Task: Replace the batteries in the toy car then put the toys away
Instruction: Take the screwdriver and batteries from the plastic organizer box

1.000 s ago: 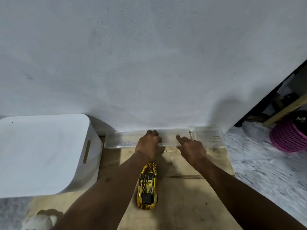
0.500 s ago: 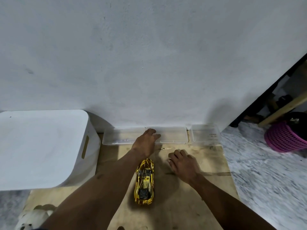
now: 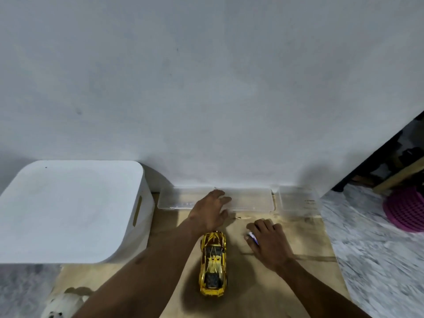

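Raw plywood desk (image 3: 298,283) against a matte wall (image 3: 206,88). At left, rounded white plastic bin (image 3: 68,210), slot handle. Along the back, long clear plastic tray (image 3: 252,199). Mid-desk, glossy gold toy car (image 3: 213,260). Left hand (image 3: 210,213): fingers (image 3: 223,199) spread over the tray's front rim (nothing held). Right hand (image 3: 268,242): fingers (image 3: 263,224) curled round small white-and-blue cylindrical battery (image 3: 252,237), just right of the car.

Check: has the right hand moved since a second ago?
Yes. The right hand has pulled back from the long clear plastic box toward the person, onto the wooden board beside the gold toy car, gripping a small white-and-blue cylinder.
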### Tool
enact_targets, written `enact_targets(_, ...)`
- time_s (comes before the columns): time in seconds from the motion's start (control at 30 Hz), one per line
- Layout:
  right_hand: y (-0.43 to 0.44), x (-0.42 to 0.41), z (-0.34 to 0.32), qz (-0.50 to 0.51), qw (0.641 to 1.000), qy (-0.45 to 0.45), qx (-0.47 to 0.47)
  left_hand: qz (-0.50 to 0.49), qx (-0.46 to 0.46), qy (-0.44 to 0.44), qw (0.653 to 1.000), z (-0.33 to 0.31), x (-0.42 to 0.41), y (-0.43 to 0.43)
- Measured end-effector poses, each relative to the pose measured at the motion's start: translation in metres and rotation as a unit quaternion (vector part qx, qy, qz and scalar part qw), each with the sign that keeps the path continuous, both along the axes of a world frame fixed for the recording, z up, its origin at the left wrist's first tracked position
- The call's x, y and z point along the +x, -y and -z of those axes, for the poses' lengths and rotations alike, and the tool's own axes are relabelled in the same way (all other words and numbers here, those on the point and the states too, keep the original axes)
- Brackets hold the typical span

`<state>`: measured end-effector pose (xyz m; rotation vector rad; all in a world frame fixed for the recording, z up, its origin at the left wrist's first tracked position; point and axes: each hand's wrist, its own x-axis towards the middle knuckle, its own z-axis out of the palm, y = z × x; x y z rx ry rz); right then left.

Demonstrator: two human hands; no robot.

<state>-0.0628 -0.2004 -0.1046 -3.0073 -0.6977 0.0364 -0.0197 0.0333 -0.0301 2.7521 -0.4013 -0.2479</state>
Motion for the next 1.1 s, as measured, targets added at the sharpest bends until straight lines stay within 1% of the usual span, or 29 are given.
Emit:
enact_targets(0.07,-0.004,0.004,-0.009,0.008,0.999,0.010,0.035,-0.033,-0.007,0.012,0.999,-0.008,-0.002,-0.017)
enact_targets(0.13,-0.014,0.011,-0.021,0.002,0.996,0.039,0.082,-0.060,0.012,0.010,0.998,-0.015,-0.002,-0.035)
enact_targets(0.23,-0.045,0.027,-0.031,-0.053,0.981,0.070,0.175,-0.099,0.073,0.000,0.992,-0.023,0.000,-0.063)
enact_targets(0.3,-0.071,0.037,-0.037,-0.084,0.974,0.066,0.201,-0.120,0.096,-0.013,0.988,-0.027,0.000,-0.077)
enact_targets(0.33,-0.085,0.042,-0.041,-0.095,0.972,0.056,0.206,-0.132,0.092,-0.020,0.987,-0.027,-0.002,-0.083)
enact_targets(0.4,-0.112,0.050,-0.045,-0.111,0.972,0.030,0.203,-0.162,0.068,-0.029,0.984,-0.019,-0.011,-0.093)
enact_targets(0.43,-0.123,0.054,-0.048,-0.117,0.975,0.016,0.187,-0.184,0.047,-0.029,0.981,-0.013,-0.017,-0.097)
enact_targets(0.5,-0.141,0.063,-0.052,-0.133,0.983,-0.018,0.124,-0.207,0.014,-0.020,0.978,-0.001,-0.025,-0.101)
enact_targets(0.57,-0.152,0.070,-0.053,-0.142,0.988,-0.037,0.056,-0.196,0.021,-0.017,0.980,0.005,-0.021,-0.103)
enact_targets(0.63,-0.156,0.075,-0.051,-0.140,0.989,-0.037,0.016,-0.200,0.026,-0.021,0.979,0.003,-0.014,-0.102)
enact_targets(0.8,-0.158,0.077,-0.040,-0.141,0.990,0.007,0.016,-0.204,0.031,-0.011,0.979,0.014,-0.008,-0.104)
enact_targets(0.93,-0.157,0.076,-0.033,-0.145,0.987,0.034,0.051,-0.217,0.005,0.008,0.976,0.019,-0.007,-0.101)
enact_targets(1.1,-0.158,0.072,-0.031,-0.151,0.985,0.057,0.061,-0.235,-0.005,0.016,0.972,0.022,-0.015,-0.096)
